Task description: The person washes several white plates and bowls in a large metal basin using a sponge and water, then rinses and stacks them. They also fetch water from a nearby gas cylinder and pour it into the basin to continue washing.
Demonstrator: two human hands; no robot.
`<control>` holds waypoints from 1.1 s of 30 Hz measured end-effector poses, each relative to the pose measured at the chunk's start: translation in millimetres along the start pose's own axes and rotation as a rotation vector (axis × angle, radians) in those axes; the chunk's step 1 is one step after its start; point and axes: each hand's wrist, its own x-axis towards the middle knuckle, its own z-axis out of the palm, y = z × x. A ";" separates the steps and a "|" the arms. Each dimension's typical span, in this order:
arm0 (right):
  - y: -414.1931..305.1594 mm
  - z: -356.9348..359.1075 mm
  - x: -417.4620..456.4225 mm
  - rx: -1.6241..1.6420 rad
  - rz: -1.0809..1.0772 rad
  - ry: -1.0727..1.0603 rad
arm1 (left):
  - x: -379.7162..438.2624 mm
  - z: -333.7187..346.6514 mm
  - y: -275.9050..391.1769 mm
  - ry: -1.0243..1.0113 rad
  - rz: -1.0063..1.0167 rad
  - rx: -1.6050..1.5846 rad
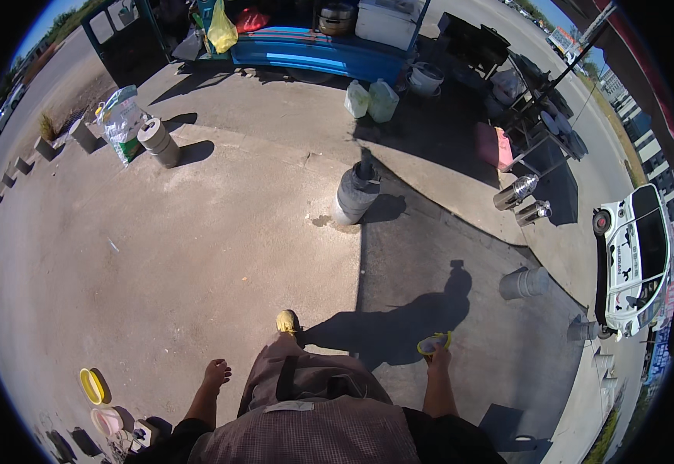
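Note:
My left hand hangs over the pavement left of my apron, fingers loosely curled and nothing visible in it. My right hand grips a small yellow-rimmed vessel, whose inside looks pale; its exact kind is hard to tell. Before me, a yellow shoe shows past the hem of my checked apron. Farther ahead stands a short round concrete bollard with a dark object on its top. Damp patches mark the ground at its base.
A blue truck bed crosses the far side, with plastic jugs near it. More bollards line both sides. Two metal flasks stand right, near a folding table and a white van. Basins lie lower left.

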 end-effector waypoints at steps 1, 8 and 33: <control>13.2 -1.3 12.8 0.091 0.047 -0.001 | 22.7 17.0 45.9 -0.010 0.053 0.106; 0.6 124.2 65.5 -0.015 0.077 -0.087 | 58.0 182.5 391.0 -0.019 0.719 0.816; -190.0 567.9 235.3 -0.486 -0.384 -0.391 | 272.9 577.9 657.3 -0.530 -0.150 1.127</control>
